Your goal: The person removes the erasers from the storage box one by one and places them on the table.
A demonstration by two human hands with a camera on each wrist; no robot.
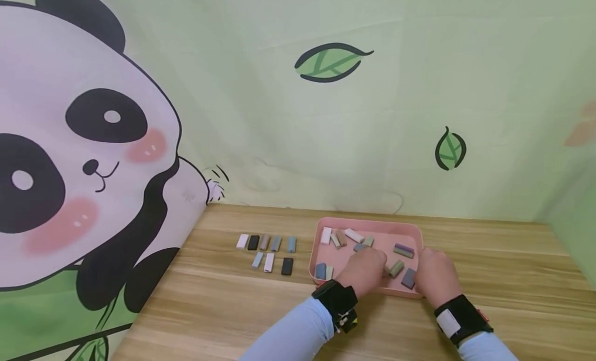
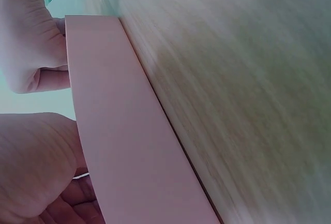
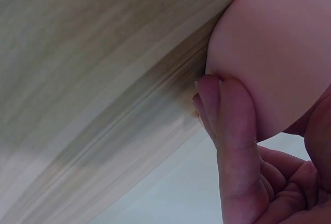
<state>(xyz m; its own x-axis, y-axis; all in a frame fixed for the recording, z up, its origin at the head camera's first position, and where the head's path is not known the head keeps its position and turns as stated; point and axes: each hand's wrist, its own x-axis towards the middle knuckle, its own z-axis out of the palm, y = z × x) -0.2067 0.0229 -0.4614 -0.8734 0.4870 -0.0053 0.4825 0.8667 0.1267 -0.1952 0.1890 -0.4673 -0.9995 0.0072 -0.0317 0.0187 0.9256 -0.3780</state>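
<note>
A shallow pink tray [image 1: 368, 220] on the table holds several small rectangular blocks in white, green, brown, blue and purple. My left hand [image 1: 365, 270] reaches over the tray's near wall, its fingers down among the blocks. In the left wrist view, that wall hides the left fingertips [image 2: 39, 172], so what they touch cannot be seen. My right hand [image 1: 436, 278] grips the tray at its near right corner. From the right wrist view, its fingers [image 3: 235, 125] press the outer pink wall [image 3: 274, 53] while the thumb side passes behind the rim.
Left of the tray, small blocks stand in two loose rows: a back row with a blue block [image 1: 292, 244] and a front row ending in a black block [image 1: 287, 266]. A panda-printed cloth [image 1: 261, 118] hangs behind the wooden table [image 1: 512, 278].
</note>
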